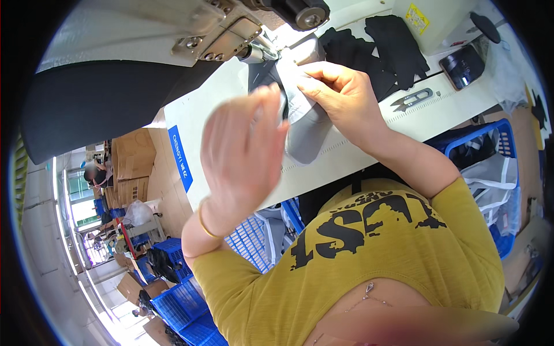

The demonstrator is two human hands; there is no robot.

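At the sewing machine (254,49), my right hand (349,101) is closed, thumb and forefinger pinching the edge of a grey and white fabric piece (309,130). The piece lies on the white machine table (219,81), its upper end close to the metal parts under the machine head. Dark fabric (262,75) shows along its left side. My left hand (245,150) is raised over the table left of the piece, blurred by motion. Its fingers look stretched out with nothing visible in them. The needle area is partly hidden.
Black fabric pieces (398,49) lie at the back right. Thread snips (412,100) and a dark glossy box (461,66) rest on the table's right side. A blue basket (505,138) with fabric stands at right; more blue baskets (184,305) stand lower left, cartons (134,155) beyond.
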